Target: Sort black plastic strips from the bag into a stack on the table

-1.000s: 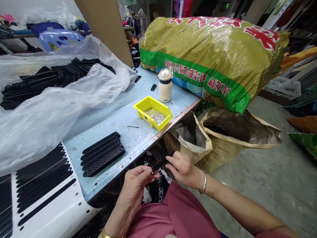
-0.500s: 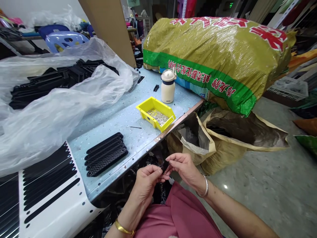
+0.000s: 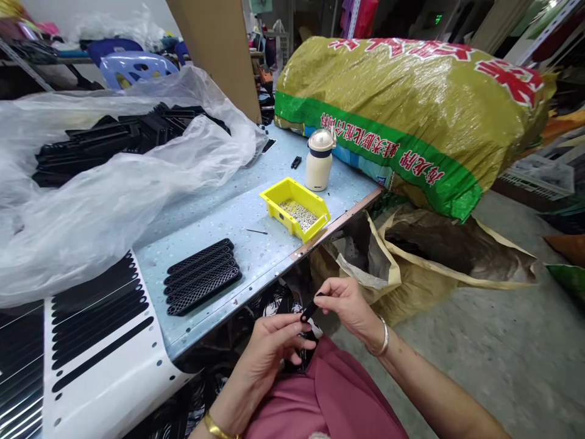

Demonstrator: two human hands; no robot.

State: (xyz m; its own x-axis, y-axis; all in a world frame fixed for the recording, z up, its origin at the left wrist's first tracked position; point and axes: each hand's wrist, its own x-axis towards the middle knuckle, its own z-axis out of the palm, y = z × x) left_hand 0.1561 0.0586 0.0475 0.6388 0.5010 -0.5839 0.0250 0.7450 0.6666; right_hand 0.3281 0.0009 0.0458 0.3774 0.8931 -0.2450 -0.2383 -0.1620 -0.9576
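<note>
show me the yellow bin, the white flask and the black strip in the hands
yellow bin (image 3: 280, 212), head view, front wall
white flask (image 3: 318, 172), head view, body
black strip (image 3: 309, 311), head view, exposed middle

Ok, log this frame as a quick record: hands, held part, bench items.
held: small black plastic piece
right hand: pinches its upper end
left hand: fingertips at its lower end
bench: pale blue speckled top
on bench: black perforated strips, yellow bin of small metal parts, cream bottle, clear plastic bag over black parts
beyond bench: yellow-green woven sack
</note>
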